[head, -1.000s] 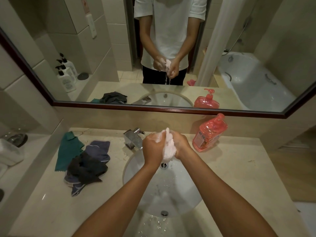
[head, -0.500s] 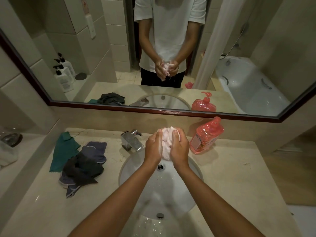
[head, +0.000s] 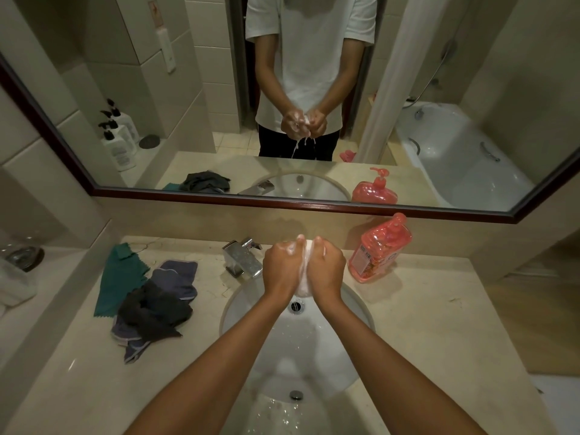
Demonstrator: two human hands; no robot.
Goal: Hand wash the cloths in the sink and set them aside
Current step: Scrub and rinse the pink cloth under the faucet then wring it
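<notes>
A soapy white cloth (head: 303,279) is gripped btwn left hand (head: 284,271) & right hand (head: 326,270), held over the far part of the sink (head: 354,306). Water is seen in the basin. Dark cloths (head: 153,312) are piled on the desk (head: 423,324), left; red soap bottle (head: 378,249) far right.

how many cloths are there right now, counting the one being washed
4 that I can tell: a pale cloth squeezed between both hands over the sink, and a green cloth, blue cloth and dark cloth piled left; more may be hidden.
</notes>
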